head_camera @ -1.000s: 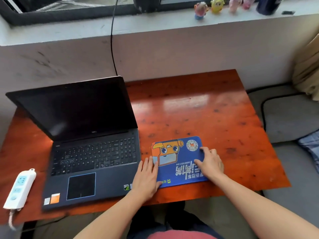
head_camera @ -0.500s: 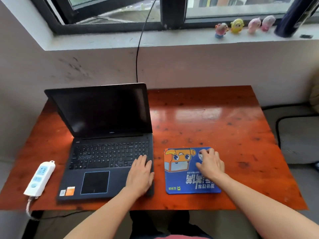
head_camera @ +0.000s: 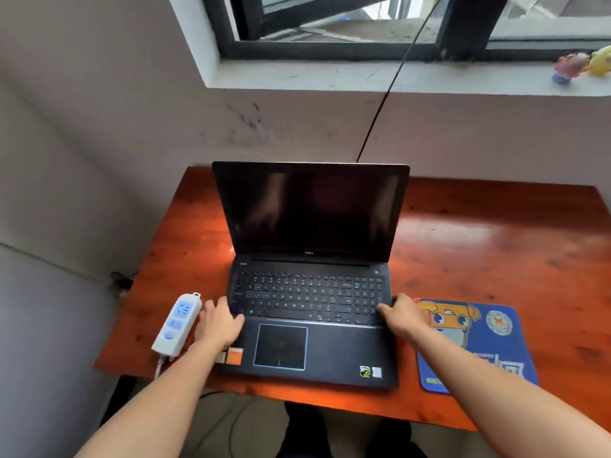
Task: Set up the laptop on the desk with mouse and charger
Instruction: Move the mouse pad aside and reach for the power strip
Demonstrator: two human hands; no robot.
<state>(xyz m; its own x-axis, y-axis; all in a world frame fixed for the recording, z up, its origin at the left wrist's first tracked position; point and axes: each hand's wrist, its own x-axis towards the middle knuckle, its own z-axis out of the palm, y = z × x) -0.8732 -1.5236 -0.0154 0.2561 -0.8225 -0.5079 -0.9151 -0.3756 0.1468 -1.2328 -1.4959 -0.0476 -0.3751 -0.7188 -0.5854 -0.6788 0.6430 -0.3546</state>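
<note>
Dell laptop (head_camera: 330, 352) open, screen dark, on the left half of the red-brown wooden desk (head_camera: 479, 246). Left hand (head_camera: 218, 323) grips the base's left edge, thumb on the deck; right hand (head_camera: 401, 317) grips the right edge likewise. White power strip (head_camera: 177, 323) just left of the left hand. Blue cartoon mouse pad (head_camera: 489, 342) just right of the laptop, under the right forearm. Black cable (head_camera: 390, 90) rises behind the screen. 2 figurines (head_camera: 568, 67) on the sill.

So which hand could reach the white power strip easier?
Probably left: left hand grips the black laptop beside the white power strip; right hand grips its far side, by the blue mouse pad.
</note>
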